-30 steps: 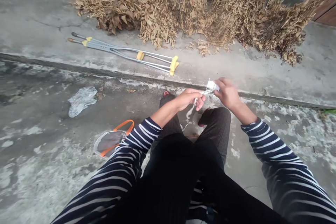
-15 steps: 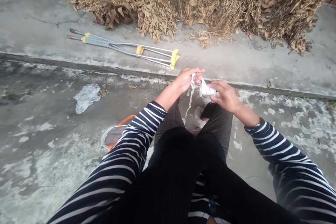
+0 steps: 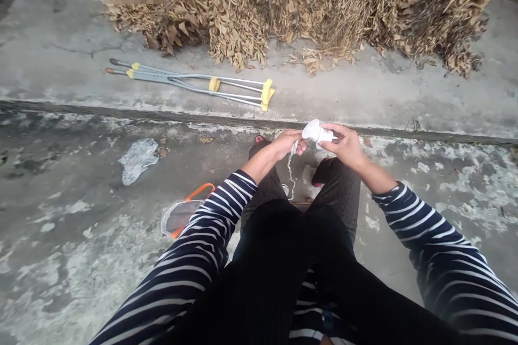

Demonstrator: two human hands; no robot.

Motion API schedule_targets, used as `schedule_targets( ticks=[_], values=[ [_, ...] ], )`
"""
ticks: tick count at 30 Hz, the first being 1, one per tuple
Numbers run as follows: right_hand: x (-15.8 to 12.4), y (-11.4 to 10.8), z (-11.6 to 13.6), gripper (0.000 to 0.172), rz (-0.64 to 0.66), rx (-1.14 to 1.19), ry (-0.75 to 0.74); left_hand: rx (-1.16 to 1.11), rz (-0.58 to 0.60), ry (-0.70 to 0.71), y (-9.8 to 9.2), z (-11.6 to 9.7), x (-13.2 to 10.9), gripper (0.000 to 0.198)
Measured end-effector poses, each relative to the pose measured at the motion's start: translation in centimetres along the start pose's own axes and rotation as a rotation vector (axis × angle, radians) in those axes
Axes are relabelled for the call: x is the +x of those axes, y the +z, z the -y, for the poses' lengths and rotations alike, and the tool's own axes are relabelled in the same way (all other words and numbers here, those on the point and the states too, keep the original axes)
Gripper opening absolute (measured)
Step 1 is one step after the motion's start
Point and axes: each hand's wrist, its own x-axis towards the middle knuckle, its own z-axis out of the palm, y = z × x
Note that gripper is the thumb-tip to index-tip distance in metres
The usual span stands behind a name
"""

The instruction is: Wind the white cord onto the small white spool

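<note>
Gripped in the right hand point(image 3: 343, 144), fingers closed around it, is a small white spool point(image 3: 315, 132), held above the knees with its flared end toward the left hand point(image 3: 288, 143). Left hand fingers are pinched shut on a white string point(image 3: 290, 168) that hangs down between the legs. Compared with half a second earlier, the left hand has dropped from its raised position and now sits level with the spool, just beside it; the string loops previously seen between the hands are gone. On the ground, a pair of crutches point(image 3: 190, 82), a plastic bag point(image 3: 138, 158) and an orange-handled bag point(image 3: 183, 214) lie unchanged.
</note>
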Motion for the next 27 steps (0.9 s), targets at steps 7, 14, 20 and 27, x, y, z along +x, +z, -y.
schedule_targets(
  ticks=[7, 14, 20, 27],
  values=[
    [0.9, 0.1, 0.3, 0.043, 0.062, 0.152, 0.104, -0.127, 0.047, -0.002, -0.6, 1.3, -1.2, 0.02],
    [1.2, -1.1, 1.9, 0.039, 0.032, 0.185, 0.085, -0.39, 0.041, 0.057, -1.4, 2.5, -1.0, 0.024],
    [1.2, -2.6, 3.6, 0.04, 0.035, 0.2, 0.085, -0.027, -0.101, 0.019, -2.5, 4.2, 1.3, 0.023],
    [1.5, -3.5, 3.7, 0.044, 0.067, 0.114, 0.094, 0.478, -0.313, 0.542, 0.2, 1.4, 0.8, 0.031]
  ],
)
